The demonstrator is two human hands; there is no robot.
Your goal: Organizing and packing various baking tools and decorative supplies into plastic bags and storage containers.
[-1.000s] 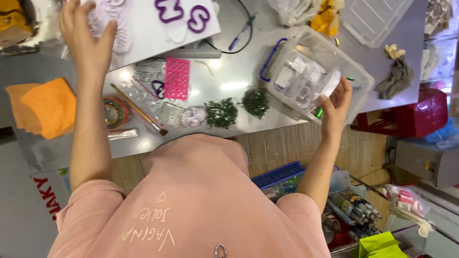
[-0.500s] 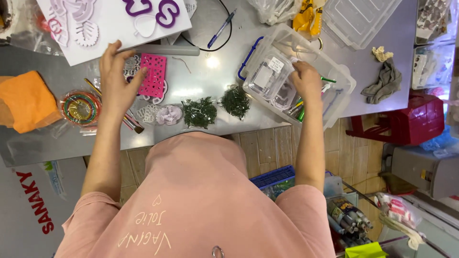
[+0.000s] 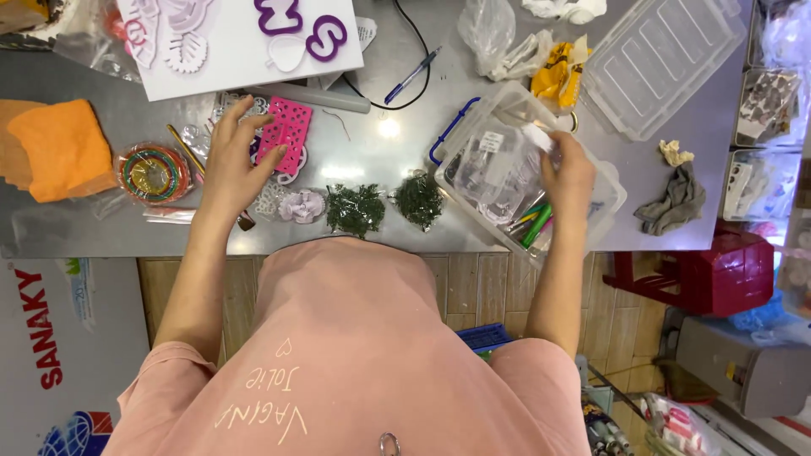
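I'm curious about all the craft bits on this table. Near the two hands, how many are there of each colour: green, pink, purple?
Green leafy sprigs: 2, one and another
Pink cutout mould, under the left hand: 1
Purple cutter shapes on the white board: 2, one and another
Total: 5

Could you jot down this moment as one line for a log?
left hand: on pink cutter sheet | right hand: in clear plastic box, grip on small clear packet | steel table
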